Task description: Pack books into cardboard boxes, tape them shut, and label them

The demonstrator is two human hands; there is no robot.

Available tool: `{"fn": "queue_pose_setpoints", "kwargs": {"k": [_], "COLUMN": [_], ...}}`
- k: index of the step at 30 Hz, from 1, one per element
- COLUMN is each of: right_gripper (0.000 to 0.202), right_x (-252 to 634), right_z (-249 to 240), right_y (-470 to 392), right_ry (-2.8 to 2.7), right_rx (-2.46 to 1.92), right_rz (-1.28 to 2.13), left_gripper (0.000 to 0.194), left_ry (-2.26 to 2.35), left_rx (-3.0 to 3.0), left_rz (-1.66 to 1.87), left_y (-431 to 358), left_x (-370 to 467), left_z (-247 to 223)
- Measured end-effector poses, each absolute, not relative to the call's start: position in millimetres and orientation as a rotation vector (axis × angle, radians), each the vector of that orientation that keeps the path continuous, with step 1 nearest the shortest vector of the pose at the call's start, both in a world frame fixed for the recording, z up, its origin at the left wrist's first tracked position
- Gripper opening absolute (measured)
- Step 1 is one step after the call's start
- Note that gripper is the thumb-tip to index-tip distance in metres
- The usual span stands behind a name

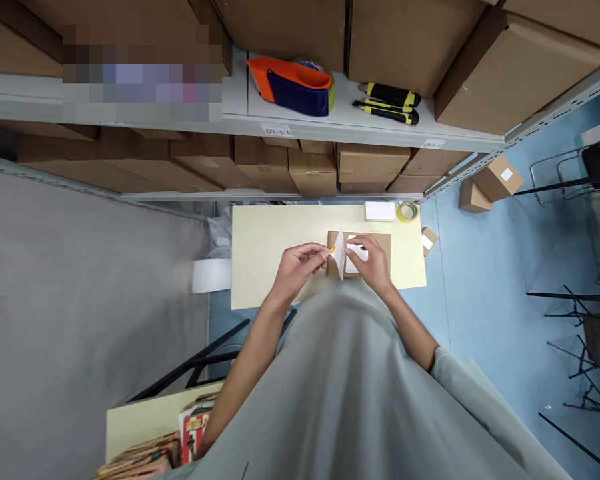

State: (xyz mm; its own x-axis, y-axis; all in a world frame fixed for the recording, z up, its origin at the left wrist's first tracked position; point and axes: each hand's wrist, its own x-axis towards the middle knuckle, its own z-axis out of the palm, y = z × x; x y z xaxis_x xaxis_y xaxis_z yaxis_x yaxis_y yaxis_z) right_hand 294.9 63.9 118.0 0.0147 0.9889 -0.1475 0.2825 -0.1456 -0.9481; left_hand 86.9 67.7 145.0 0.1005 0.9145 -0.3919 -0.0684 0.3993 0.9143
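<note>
My left hand (304,264) pinches the edge of a small white slip of paper (340,259) between thumb and fingers. A yellow mark shows on the slip by the fingertips, and the slip stands up on edge. Below it a flat brown cardboard box (383,248) lies on the pale yellow table (275,233). On that box is a white label (351,265), partly covered by my right hand (373,263). Thumb and fingers of the right hand are apart over the label; whether they touch it I cannot tell.
A white stack (380,211) and a tape roll (407,211) sit at the table's back right. Above, a shelf (240,107) holds cartons, an orange and blue tape dispenser (295,87) and several utility knives (387,110). Small boxes (495,179) stand on the floor to the right.
</note>
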Motion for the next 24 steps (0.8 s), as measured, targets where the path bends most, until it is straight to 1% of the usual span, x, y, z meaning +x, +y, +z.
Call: {"fn": "queue_pose_setpoints", "kwargs": {"k": [4,7,10,18,24], "right_gripper": [0.033,0.033,0.034,0.036,0.036], "right_x": [289.6,287.1,286.0,289.8,293.9], "right_z": [147.2,157.7,159.3,155.1,147.6], "right_y": [51.4,45.1,42.2,34.4,29.6], "right_ry": [-1.415,-1.398,-1.358,-1.256,-1.152], "right_rx": [-1.4,-1.404,-1.431,-1.517,-1.488], "right_rz": [1.284,1.297,1.284,1.35,1.406], "left_gripper": [0.03,0.03,0.031,0.027,0.029], "left_ry": [1.29,1.303,1.296,1.319,1.28], "left_rx": [0.911,0.959,0.989,1.083,0.945], "left_rz": [0.894,0.889,0.885,0.87,0.847], "left_y": [62.2,58.6,55.1,47.8,45.2], "left_x": [93.6,98.4,102.7,105.6,98.7], "left_z": [147.3,151.0,153.7,150.0,145.4]}}
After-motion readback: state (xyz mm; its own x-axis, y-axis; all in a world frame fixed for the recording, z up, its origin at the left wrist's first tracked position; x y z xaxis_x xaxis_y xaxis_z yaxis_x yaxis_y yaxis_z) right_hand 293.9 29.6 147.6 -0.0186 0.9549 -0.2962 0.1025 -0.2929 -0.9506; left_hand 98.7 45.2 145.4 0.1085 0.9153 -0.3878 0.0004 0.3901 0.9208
